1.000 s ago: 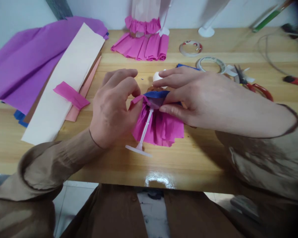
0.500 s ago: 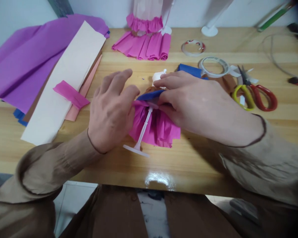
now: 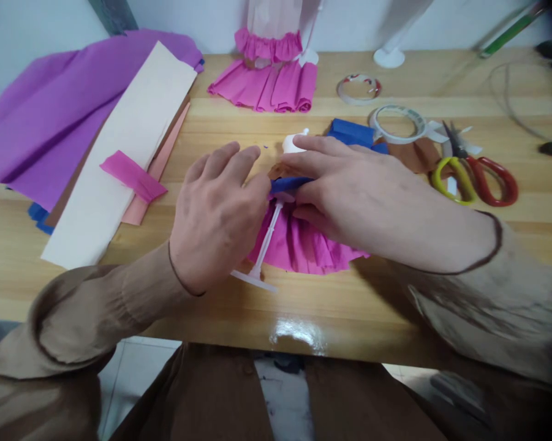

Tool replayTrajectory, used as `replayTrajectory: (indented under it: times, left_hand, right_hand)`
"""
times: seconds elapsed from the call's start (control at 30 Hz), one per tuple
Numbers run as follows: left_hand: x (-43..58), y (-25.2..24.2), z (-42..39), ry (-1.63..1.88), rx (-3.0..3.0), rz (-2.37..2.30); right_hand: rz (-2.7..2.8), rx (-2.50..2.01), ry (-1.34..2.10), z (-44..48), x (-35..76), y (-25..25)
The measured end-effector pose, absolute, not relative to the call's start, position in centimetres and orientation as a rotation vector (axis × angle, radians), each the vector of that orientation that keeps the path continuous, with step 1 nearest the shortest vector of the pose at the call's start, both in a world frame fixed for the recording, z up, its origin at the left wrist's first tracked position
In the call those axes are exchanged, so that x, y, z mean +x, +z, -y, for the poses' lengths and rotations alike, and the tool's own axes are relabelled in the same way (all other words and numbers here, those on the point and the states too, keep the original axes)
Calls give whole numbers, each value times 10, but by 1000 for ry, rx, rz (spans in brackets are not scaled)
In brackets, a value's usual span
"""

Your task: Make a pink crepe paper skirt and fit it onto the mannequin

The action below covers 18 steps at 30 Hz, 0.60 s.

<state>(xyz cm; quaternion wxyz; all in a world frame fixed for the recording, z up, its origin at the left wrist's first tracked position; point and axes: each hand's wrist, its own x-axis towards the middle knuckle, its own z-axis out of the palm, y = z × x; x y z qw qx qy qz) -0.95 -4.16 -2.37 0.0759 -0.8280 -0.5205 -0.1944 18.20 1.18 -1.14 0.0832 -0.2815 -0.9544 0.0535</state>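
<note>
A small figure with a white head (image 3: 294,142) lies on the wooden table, its white stand (image 3: 267,237) pointing toward me. Blue paper (image 3: 288,184) wraps its middle, with brown paper above. A ruffled pink paper skirt (image 3: 310,248) spreads below and to the right of the stand. My left hand (image 3: 223,211) presses thumb and fingers at the left end of the blue and pink paper; its fingertips are partly hidden. My right hand (image 3: 344,187) pinches the blue and pink paper from the right, its upper fingers resting over the figure.
Purple paper (image 3: 78,104), a cream sheet (image 3: 119,153) and a pink strip (image 3: 133,176) lie left. Pleated pink paper (image 3: 266,86) is at the back. Tape rolls (image 3: 399,124), folded blue paper (image 3: 353,131) and scissors (image 3: 475,171) lie right. A white stand base (image 3: 389,58) is behind.
My left hand has shifted slightly right, over the left edge of the pink paper. The pink skirt now spreads further right, and less of the blue paper shows.
</note>
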Motion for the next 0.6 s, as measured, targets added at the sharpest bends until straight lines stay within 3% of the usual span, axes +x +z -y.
replayTrajectory:
  times: [0.1, 0.27, 0.6]
  left_hand:
    - [-12, -27, 38, -609, -2490, 1566]
    - [-8, -36, 32, -645, -2487, 1618]
    - [0, -46, 28, -560, -2494, 1694]
  right_hand:
    - [2897, -822, 14, -12, 179, -16]
    - [2842, -557, 41, -18, 175, -33]
    - [2915, -552, 17, -25, 181, -27]
